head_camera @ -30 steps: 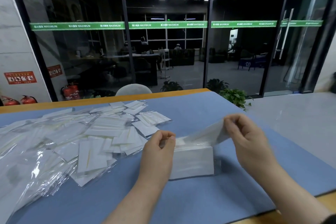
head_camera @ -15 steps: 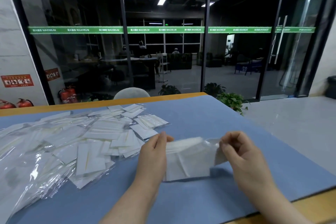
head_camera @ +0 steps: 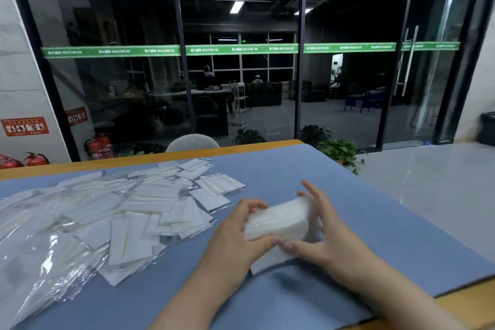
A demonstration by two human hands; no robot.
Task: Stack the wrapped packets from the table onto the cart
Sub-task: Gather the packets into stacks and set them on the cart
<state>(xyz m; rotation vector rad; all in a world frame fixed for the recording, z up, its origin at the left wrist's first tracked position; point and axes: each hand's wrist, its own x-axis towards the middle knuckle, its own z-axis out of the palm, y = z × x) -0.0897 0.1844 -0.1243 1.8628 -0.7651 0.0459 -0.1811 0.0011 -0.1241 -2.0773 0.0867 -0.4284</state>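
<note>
A thick bundle of white wrapped packets [head_camera: 278, 222] is held between both hands just above the blue table cover [head_camera: 375, 228]. My left hand [head_camera: 238, 233] grips its left end, thumb underneath. My right hand [head_camera: 321, 233] clasps the right end, fingers partly spread over the top. A loose heap of several wrapped packets [head_camera: 144, 209] in clear film lies spread to the left. No cart is in view.
Crumpled clear plastic bags [head_camera: 34, 257] lie at the far left. The wooden table edge [head_camera: 460, 300] runs along the near right. A chair back [head_camera: 191, 143], potted plants [head_camera: 340, 151] and a glass wall stand beyond the table. Pale floor lies to the right.
The bundle, earlier spread out with a film flap pulled up by my right hand, is now gathered into a compact stack squeezed between both hands. The camera has tilted a little downward.
</note>
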